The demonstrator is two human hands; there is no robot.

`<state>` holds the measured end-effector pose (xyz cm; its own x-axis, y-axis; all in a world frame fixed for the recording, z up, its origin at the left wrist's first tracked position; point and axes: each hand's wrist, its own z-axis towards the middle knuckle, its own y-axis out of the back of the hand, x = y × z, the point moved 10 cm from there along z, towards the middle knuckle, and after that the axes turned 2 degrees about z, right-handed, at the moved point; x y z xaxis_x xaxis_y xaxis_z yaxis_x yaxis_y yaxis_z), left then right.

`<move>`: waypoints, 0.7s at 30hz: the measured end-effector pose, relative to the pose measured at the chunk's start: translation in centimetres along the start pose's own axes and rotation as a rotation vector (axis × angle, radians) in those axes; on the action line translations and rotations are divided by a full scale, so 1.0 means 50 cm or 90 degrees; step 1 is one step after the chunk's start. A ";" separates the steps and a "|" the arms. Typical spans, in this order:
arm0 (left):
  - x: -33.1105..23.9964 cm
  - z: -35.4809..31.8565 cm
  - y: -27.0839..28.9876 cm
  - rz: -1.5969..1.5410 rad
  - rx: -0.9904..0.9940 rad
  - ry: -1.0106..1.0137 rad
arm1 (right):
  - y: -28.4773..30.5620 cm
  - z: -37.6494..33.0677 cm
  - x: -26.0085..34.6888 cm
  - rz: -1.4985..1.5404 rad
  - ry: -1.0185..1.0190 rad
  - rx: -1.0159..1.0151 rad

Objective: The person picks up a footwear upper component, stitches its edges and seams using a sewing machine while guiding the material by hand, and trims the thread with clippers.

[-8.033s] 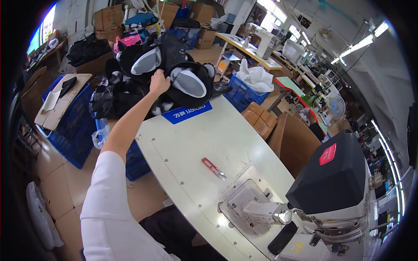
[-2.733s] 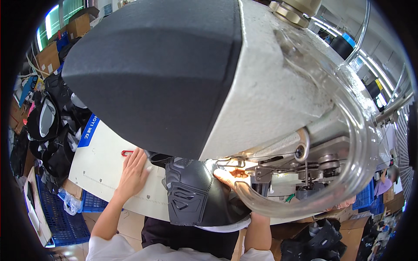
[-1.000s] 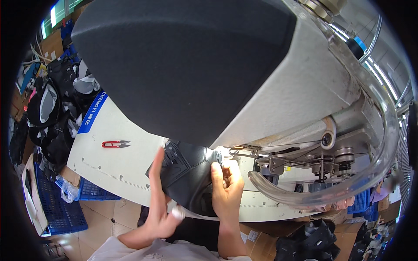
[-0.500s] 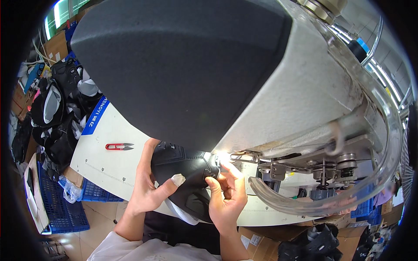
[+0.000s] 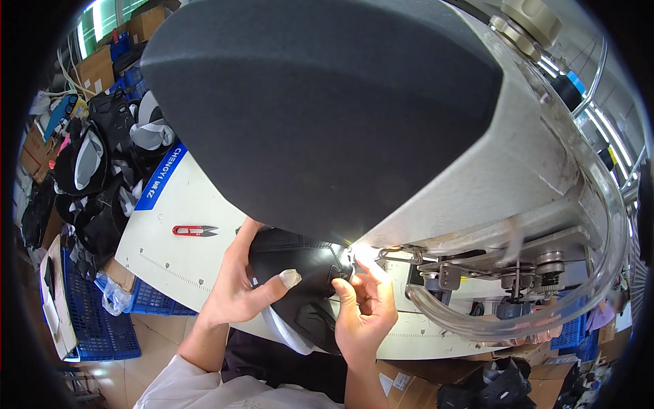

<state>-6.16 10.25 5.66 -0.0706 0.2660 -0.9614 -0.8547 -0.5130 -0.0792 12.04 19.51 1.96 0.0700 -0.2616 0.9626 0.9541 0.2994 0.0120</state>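
A black padded fabric piece (image 5: 300, 262) lies on the white sewing table (image 5: 184, 238), its edge under the lit needle area of the sewing machine (image 5: 436, 204). My left hand (image 5: 235, 290) grips the piece from the left, its taped thumb pressed on top. My right hand (image 5: 364, 310) pinches the piece's edge next to the bright lamp spot. The machine's dark head fills most of the view and hides the needle.
Red thread snips (image 5: 193, 230) lie on the table left of my hands. A heap of black and grey padded pieces (image 5: 102, 170) sits at the table's far left end. Blue crates (image 5: 95, 320) stand on the floor below, cardboard boxes at the back.
Eight seconds ago my left hand reached into the far heap. Since then a piece came to the machine; in the last second both hands shifted slightly on it, staying at the needle.
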 end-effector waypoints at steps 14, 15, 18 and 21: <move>0.023 -0.040 -0.034 0.138 0.009 -0.076 | 0.020 0.031 -0.027 0.047 -0.049 0.103; 0.028 -0.040 -0.038 0.135 0.013 -0.073 | 0.014 0.033 -0.025 0.057 -0.046 0.127; 0.033 -0.036 -0.034 0.099 0.000 -0.077 | 0.014 0.036 -0.020 0.056 -0.040 0.130; 0.022 -0.037 -0.032 0.138 0.023 -0.063 | 0.020 0.028 -0.025 0.014 -0.024 0.132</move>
<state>-3.92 9.87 4.24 -0.3028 0.2318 -0.9244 -0.8317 -0.5379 0.1376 12.51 21.43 1.14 0.0751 -0.2202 0.9726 0.8721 0.4874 0.0430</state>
